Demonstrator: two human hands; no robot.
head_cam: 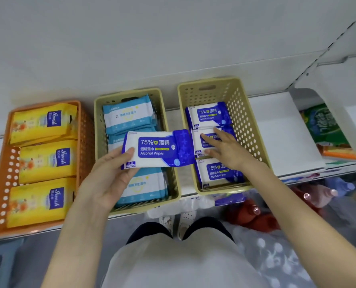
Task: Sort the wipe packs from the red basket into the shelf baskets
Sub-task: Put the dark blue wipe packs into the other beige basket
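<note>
White shelf point(276, 129) runs 9 to 3 o'clock w/ three baskets side by side. Orange basket point(85, 129) at 9 o'clock: three yellow packs point(46, 163) in a row. Middle beige basket point(97, 121) at centre: light-blue packs point(129, 115), stacked. Right beige basket point(243, 121), just to 3 o'clock of centre: blue/white alcohol wipe packs point(209, 114), three in a row. Green pack point(322, 125) far out at 3 o'clock, blurred. Left hand point(108, 175) comes in from 7 o'clock & grips a held alcohol pack point(156, 149) by its 9 o'clock end, thumb on top, label up, above the middle basket w/ its 3 o'clock end reaching the right basket. Right hand point(224, 150), from 5 o'clock, fingers straight & spread, rests on the middle pack in the right basket.
</note>
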